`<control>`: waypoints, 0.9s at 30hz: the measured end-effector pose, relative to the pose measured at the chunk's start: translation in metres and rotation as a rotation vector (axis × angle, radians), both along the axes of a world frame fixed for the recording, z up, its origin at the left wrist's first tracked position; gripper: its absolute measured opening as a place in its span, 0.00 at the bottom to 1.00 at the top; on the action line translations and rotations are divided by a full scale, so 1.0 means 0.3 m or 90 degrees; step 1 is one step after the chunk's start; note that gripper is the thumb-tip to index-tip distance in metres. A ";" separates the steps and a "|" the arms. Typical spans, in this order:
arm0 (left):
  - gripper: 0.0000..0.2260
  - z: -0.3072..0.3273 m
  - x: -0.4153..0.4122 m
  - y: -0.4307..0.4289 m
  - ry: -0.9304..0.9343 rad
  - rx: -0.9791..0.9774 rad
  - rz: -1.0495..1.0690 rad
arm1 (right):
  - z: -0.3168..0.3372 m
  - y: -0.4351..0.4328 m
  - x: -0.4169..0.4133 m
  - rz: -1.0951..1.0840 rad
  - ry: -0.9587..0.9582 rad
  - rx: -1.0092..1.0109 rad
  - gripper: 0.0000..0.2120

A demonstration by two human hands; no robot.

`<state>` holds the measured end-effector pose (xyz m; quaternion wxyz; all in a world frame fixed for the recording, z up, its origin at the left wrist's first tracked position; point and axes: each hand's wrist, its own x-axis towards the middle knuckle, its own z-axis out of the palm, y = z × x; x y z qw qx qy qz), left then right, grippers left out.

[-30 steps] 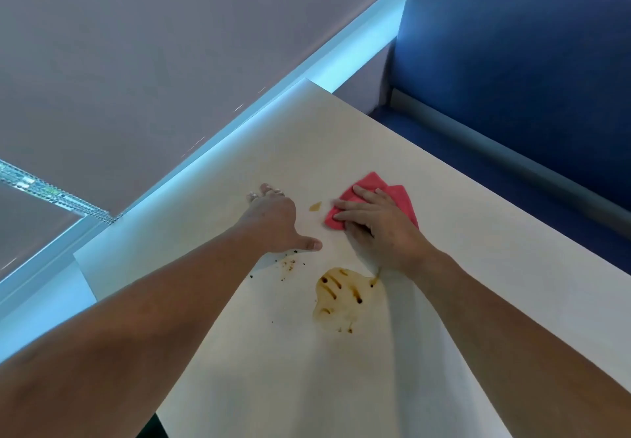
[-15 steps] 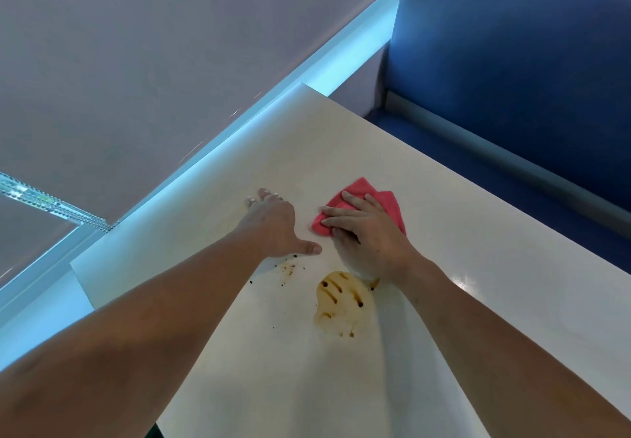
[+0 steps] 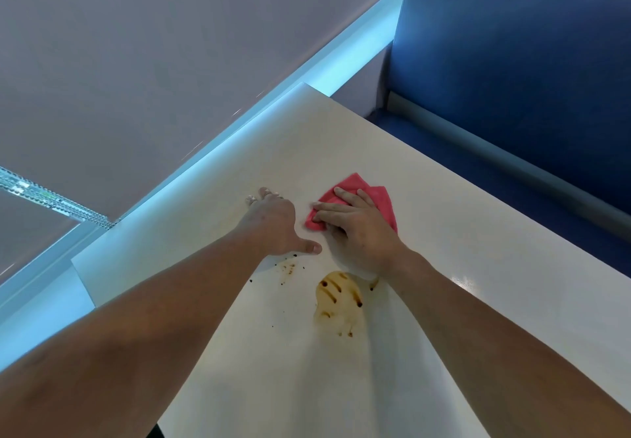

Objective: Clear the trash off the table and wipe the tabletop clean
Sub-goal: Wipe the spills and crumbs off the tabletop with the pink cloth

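**Head view**

1. Table [image 3: 478,267]: the pale top fills the lower and right part of the view. Its far edge runs along a blue-lit ledge [image 3: 239,130] below a grey wall [image 3: 170,45]. A blue bench [image 3: 512,79] stands beyond the right edge.

2. Cloth [image 3: 382,197]: red and folded, it lies flat on the table near the middle of the view, on the far side of the stain. Its corners show beyond and to the left of your right hand. The rest is covered by that hand.

3. Right hand [image 3: 358,232]: it lies palm down on the cloth. The fingers [image 3: 327,205] are spread and nearly straight, and they press the cloth onto the table. The hand is flat on the cloth rather than clenched round it.

4. Left hand [image 3: 273,222]: it lies palm down on the bare table, just left of the cloth. The fingers stretch away from you, and their tips are foreshortened and hard to read. The thumb [image 3: 312,248] points right, with its tip near the cloth's near-left corner but apart from it. The hand is flat and holds nothing.

5. Stain [image 3: 336,299]: a brown patch with darker streaks lies on the table. It is nearer to you than the right hand, just beside the right wrist.

6. Specks [image 3: 288,268]: small dark marks are scattered on the table, just on your side of the left thumb and left of the stain.

7. Forearms: both reach in from the bottom corners and meet over the middle of the table.
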<state>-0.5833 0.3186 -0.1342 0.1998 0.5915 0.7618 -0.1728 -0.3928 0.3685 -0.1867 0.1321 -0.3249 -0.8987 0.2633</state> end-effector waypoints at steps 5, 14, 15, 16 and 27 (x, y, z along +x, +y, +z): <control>0.41 -0.004 0.005 -0.005 -0.007 0.000 0.007 | -0.020 0.032 0.098 -0.017 -0.023 0.011 0.17; 0.38 0.022 0.006 -0.010 -0.015 0.000 0.029 | 0.019 0.013 -0.066 -0.043 -0.027 -0.016 0.19; 0.41 0.023 0.007 -0.010 -0.019 0.003 0.035 | 0.017 -0.006 -0.048 -0.029 -0.018 -0.014 0.20; 0.43 0.023 0.008 -0.012 -0.022 0.011 0.042 | 0.015 -0.014 -0.022 -0.019 -0.012 -0.016 0.20; 0.44 0.051 -0.270 -0.377 -0.083 0.237 0.246 | 0.023 0.027 0.090 -0.096 -0.063 0.000 0.17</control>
